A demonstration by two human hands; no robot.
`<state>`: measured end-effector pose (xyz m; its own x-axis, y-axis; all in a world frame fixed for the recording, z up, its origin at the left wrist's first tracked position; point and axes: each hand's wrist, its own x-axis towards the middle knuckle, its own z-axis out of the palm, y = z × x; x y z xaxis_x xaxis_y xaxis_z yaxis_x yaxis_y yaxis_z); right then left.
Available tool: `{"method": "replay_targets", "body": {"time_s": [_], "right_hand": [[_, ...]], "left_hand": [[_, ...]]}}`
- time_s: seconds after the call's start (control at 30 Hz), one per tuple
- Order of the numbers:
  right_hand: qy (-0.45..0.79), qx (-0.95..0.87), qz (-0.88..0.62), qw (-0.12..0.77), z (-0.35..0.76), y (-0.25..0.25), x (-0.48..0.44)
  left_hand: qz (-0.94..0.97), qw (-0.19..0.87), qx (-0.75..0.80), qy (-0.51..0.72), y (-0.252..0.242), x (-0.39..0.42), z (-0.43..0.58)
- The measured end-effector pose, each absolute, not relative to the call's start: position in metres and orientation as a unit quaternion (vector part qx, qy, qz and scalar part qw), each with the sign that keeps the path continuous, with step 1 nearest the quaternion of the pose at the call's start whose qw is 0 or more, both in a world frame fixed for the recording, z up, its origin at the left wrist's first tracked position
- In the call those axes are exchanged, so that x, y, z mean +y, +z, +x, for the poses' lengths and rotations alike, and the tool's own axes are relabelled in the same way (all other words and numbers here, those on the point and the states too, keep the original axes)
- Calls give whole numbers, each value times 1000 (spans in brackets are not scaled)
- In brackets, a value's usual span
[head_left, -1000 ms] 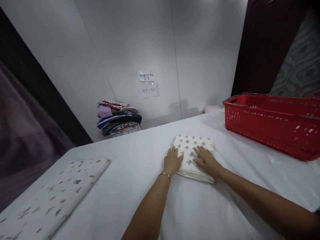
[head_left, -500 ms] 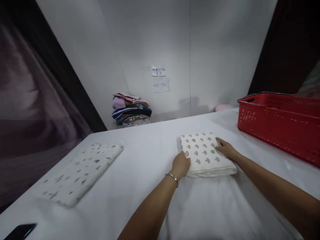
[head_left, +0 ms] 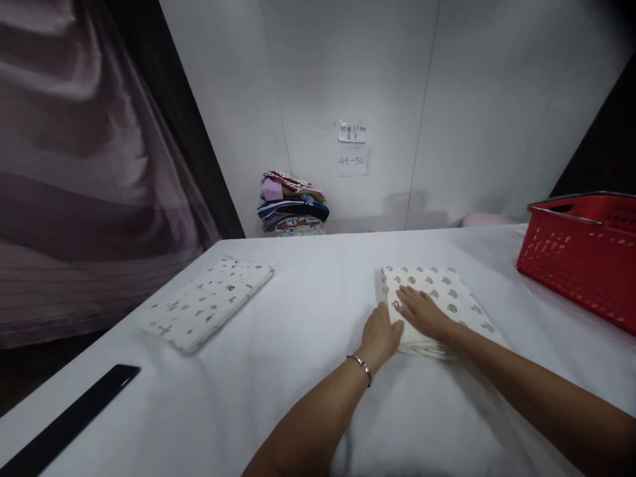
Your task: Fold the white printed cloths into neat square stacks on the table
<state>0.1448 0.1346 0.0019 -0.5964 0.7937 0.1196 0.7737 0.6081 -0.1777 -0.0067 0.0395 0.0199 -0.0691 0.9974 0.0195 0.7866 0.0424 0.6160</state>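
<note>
Lengthwise toward wall (head_left: 308,86), folded cloth (head_left: 450,291), right hand (head_left: 422,313) spread flat atop, left grip (head_left: 381,334) unclear

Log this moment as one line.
left hand: at left edge of mushroom-print cloth | right hand: flat on its top | rest: second printed cloth, red basket

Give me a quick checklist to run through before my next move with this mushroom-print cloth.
1. Left hand at the left edge of the mushroom-print cloth: ok. Whether it grips the edge: cannot tell.
2. Right hand flat on top of the cloth: ok.
3. Cloth folded and lying on the table: ok.
4. Inner layers free of wrinkles: cannot tell, they're hidden.
5. Red basket standing apart from the cloth: ok, off to the right.
6. Other printed cloth apart from this one: ok, over on the left.
</note>
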Motion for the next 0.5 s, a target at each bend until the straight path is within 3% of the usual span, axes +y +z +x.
{"method": "replay_targets", "body": {"time_s": [0.13, 0.33, 0.5], "right_hand": [[20, -894, -439, 91, 141, -11, 132], [18, -895, -435, 96, 141, -11, 133], [53, -895, -438, 66, 146, -6, 128]], "left_hand": [[642, 244, 689, 230, 23, 52, -14], [694, 150, 652, 267, 32, 101, -4], [708, 154, 652, 223, 13, 111, 4]]}}
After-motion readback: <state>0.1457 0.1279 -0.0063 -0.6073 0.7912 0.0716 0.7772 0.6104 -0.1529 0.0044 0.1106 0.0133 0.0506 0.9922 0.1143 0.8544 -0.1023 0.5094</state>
